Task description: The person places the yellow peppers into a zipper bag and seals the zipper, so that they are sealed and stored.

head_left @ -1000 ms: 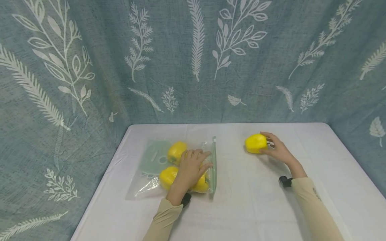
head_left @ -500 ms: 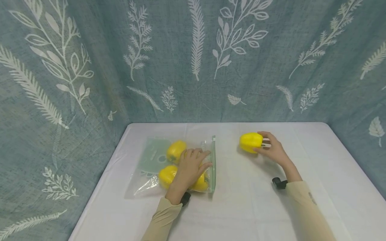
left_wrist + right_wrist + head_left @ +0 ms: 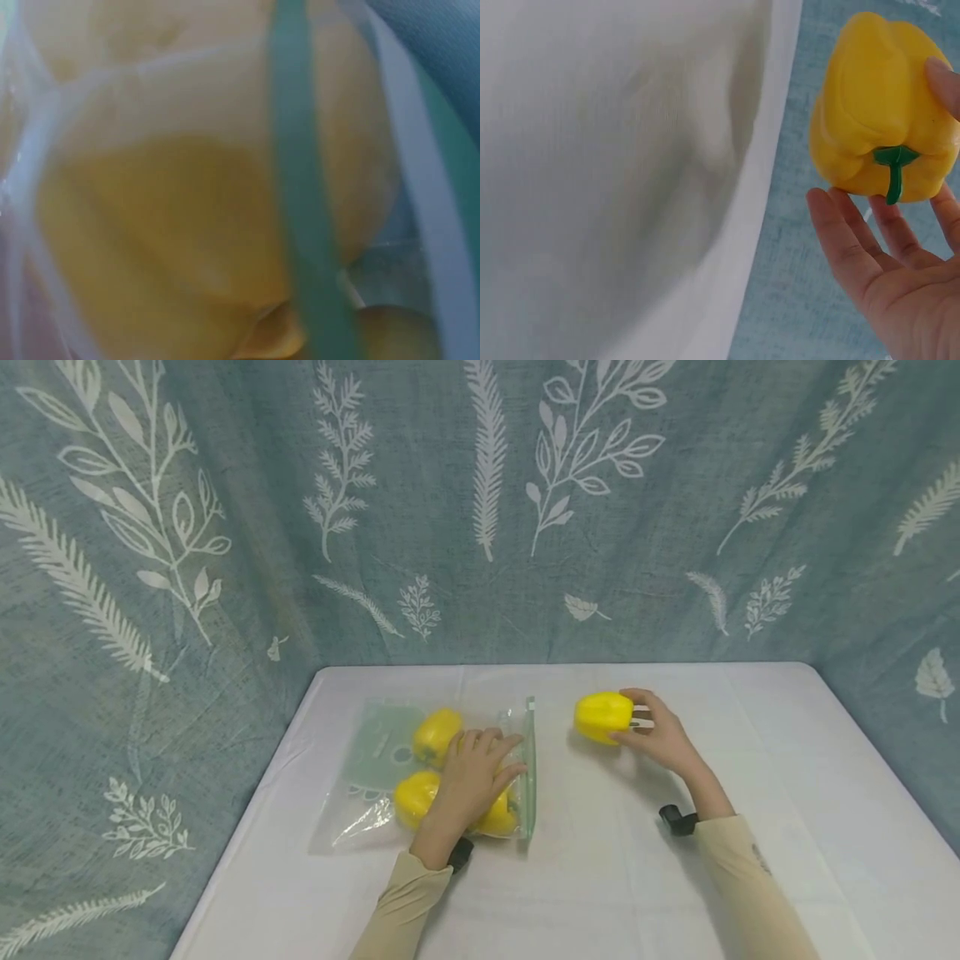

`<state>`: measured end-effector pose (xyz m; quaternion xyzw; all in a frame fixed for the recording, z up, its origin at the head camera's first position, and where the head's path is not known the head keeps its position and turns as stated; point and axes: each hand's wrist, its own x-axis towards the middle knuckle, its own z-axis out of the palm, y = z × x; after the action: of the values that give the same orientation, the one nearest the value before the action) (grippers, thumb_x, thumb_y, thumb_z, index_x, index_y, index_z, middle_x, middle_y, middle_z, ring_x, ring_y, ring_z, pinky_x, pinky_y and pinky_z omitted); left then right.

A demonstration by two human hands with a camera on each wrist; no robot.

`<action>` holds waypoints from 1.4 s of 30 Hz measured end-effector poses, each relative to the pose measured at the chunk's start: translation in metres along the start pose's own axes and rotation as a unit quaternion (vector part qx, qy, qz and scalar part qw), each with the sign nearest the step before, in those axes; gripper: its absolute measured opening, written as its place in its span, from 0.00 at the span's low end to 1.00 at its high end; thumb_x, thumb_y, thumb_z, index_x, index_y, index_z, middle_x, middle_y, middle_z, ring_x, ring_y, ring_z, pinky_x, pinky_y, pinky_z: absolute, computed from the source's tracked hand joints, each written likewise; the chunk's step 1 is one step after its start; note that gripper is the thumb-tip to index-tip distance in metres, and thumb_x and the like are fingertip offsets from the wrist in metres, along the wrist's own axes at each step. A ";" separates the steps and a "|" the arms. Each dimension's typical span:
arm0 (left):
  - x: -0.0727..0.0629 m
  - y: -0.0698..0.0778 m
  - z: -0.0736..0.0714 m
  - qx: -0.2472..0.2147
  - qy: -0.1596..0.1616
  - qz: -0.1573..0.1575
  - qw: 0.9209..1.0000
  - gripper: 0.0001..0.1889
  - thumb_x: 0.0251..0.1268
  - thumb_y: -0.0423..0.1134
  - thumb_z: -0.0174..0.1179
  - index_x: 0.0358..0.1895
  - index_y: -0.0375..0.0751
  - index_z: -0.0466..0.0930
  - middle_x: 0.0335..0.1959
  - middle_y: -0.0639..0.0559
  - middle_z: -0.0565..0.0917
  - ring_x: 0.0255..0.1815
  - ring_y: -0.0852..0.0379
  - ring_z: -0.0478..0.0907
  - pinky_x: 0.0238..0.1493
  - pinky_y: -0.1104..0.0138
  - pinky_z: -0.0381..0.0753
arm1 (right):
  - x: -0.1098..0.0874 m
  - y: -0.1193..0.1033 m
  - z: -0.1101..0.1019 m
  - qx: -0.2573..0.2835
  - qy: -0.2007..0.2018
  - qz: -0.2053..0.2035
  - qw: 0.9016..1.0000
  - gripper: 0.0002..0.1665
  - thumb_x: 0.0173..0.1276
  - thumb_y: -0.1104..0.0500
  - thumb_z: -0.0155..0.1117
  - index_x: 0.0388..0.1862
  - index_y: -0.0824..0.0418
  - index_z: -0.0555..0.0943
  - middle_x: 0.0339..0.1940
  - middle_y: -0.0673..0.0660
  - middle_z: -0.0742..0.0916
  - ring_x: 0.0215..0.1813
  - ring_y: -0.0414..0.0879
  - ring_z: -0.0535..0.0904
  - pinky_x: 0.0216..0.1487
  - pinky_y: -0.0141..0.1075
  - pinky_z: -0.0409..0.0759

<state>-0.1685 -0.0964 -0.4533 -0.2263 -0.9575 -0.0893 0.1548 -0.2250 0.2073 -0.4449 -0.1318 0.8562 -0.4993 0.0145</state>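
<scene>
My right hand [image 3: 660, 739] holds a yellow bell pepper [image 3: 602, 717] between thumb and fingers, above the table right of the bag. In the right wrist view its green stem [image 3: 895, 172] faces the palm. Left of it lies a clear zip bag [image 3: 382, 747] with a pale green print and a green zip edge [image 3: 530, 768] facing right. Inside are yellow bell peppers [image 3: 438, 732]; my left hand hides part of them. That left hand [image 3: 474, 777] rests on the bag, fingers spread. The left wrist view shows a blurred yellow pepper [image 3: 172, 225] behind film and a green strip [image 3: 304, 187].
A white cloth [image 3: 585, 877] covers the table. Behind it and at both sides hangs a blue-green curtain [image 3: 450, 527] with white leaf patterns. Each wrist carries a small black camera, the right one [image 3: 678, 820] hanging beside the sleeve.
My right hand has moved left with the bell pepper, closer to the bag. The left hand and the bag have stayed in place.
</scene>
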 end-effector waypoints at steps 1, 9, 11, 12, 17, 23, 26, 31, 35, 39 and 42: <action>0.000 0.000 0.000 0.000 0.000 0.000 1.000 0.25 0.67 0.61 0.43 0.62 0.58 0.68 0.54 0.52 0.73 0.53 0.50 0.67 0.62 0.52 0.60 | 0.002 0.004 0.002 0.001 -0.001 -0.002 1.000 0.41 0.57 0.57 0.69 0.67 0.60 0.61 0.62 0.66 0.69 0.62 0.65 0.67 0.57 0.54 0.72; 0.000 0.000 0.000 -0.007 -0.004 -0.005 1.000 0.25 0.67 0.61 0.42 0.63 0.58 0.68 0.54 0.52 0.73 0.53 0.50 0.67 0.62 0.52 0.60 | 0.005 0.011 0.014 0.005 0.001 -0.020 1.000 0.44 0.54 0.48 0.71 0.66 0.55 0.62 0.62 0.62 0.70 0.61 0.62 0.70 0.56 0.52 0.74; 0.000 0.000 0.000 -0.004 -0.008 -0.007 1.000 0.25 0.67 0.62 0.42 0.63 0.59 0.68 0.55 0.52 0.73 0.54 0.50 0.67 0.63 0.52 0.60 | 0.005 0.008 0.017 0.006 0.001 -0.023 1.000 0.44 0.54 0.49 0.71 0.66 0.55 0.62 0.62 0.62 0.70 0.60 0.62 0.70 0.56 0.52 0.74; 0.000 0.000 0.000 -0.003 -0.010 -0.008 1.000 0.25 0.67 0.62 0.42 0.63 0.59 0.68 0.55 0.52 0.73 0.54 0.50 0.67 0.63 0.52 0.60 | 0.005 0.007 0.018 0.006 0.000 -0.025 1.000 0.44 0.54 0.49 0.71 0.66 0.55 0.62 0.63 0.62 0.70 0.60 0.62 0.70 0.56 0.52 0.74; -0.001 0.001 0.000 -0.005 -0.010 -0.008 1.000 0.25 0.67 0.62 0.41 0.63 0.59 0.68 0.55 0.52 0.72 0.55 0.50 0.67 0.63 0.51 0.59 | 0.003 0.003 0.026 0.012 -0.003 -0.031 0.999 0.43 0.54 0.49 0.71 0.66 0.55 0.62 0.62 0.61 0.70 0.60 0.62 0.70 0.56 0.52 0.74; -0.001 0.001 0.000 -0.014 -0.006 -0.007 1.000 0.25 0.67 0.61 0.42 0.63 0.58 0.68 0.55 0.52 0.72 0.55 0.49 0.66 0.63 0.51 0.59 | 0.002 0.001 0.036 0.011 -0.007 -0.047 0.999 0.42 0.54 0.51 0.72 0.65 0.54 0.64 0.62 0.60 0.71 0.59 0.61 0.72 0.55 0.51 0.75; -0.002 0.001 0.001 -0.017 -0.003 -0.006 1.000 0.25 0.67 0.61 0.42 0.63 0.58 0.68 0.55 0.51 0.73 0.55 0.49 0.67 0.63 0.51 0.59 | 0.001 0.002 0.040 0.013 -0.009 -0.049 0.999 0.41 0.54 0.52 0.72 0.65 0.55 0.64 0.62 0.60 0.72 0.59 0.61 0.72 0.55 0.50 0.75; -0.001 0.001 0.002 -0.012 0.014 0.003 1.000 0.26 0.67 0.63 0.41 0.61 0.57 0.69 0.53 0.51 0.73 0.53 0.49 0.67 0.61 0.52 0.60 | 0.000 0.003 0.045 0.011 -0.014 -0.045 0.999 0.42 0.54 0.51 0.72 0.65 0.55 0.64 0.62 0.59 0.72 0.60 0.61 0.72 0.55 0.50 0.75; -0.001 0.002 0.001 -0.009 0.012 0.005 1.000 0.26 0.66 0.62 0.42 0.62 0.57 0.69 0.54 0.51 0.73 0.53 0.49 0.67 0.61 0.51 0.60 | -0.001 0.003 0.047 0.009 -0.012 -0.052 0.999 0.41 0.54 0.51 0.72 0.64 0.55 0.64 0.61 0.60 0.72 0.59 0.61 0.72 0.54 0.50 0.76; -0.001 0.002 0.001 0.001 0.003 0.002 1.000 0.26 0.66 0.62 0.43 0.63 0.58 0.68 0.55 0.51 0.73 0.54 0.49 0.67 0.62 0.52 0.60 | -0.001 0.001 0.050 0.008 -0.018 -0.054 0.998 0.41 0.54 0.52 0.72 0.64 0.55 0.64 0.63 0.59 0.71 0.59 0.61 0.72 0.54 0.49 0.76; -0.001 0.002 0.000 0.008 -0.001 0.000 1.000 0.26 0.66 0.62 0.42 0.63 0.58 0.68 0.55 0.51 0.73 0.55 0.49 0.67 0.63 0.52 0.59 | -0.002 -0.001 0.053 0.001 -0.024 -0.053 0.998 0.41 0.54 0.51 0.72 0.64 0.54 0.64 0.64 0.59 0.71 0.59 0.60 0.72 0.54 0.49 0.76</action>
<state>-0.1670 -0.0944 -0.4534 -0.2251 -0.9583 -0.0818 0.1559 -0.2146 0.1628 -0.4711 -0.1894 0.8467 -0.4972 0.0088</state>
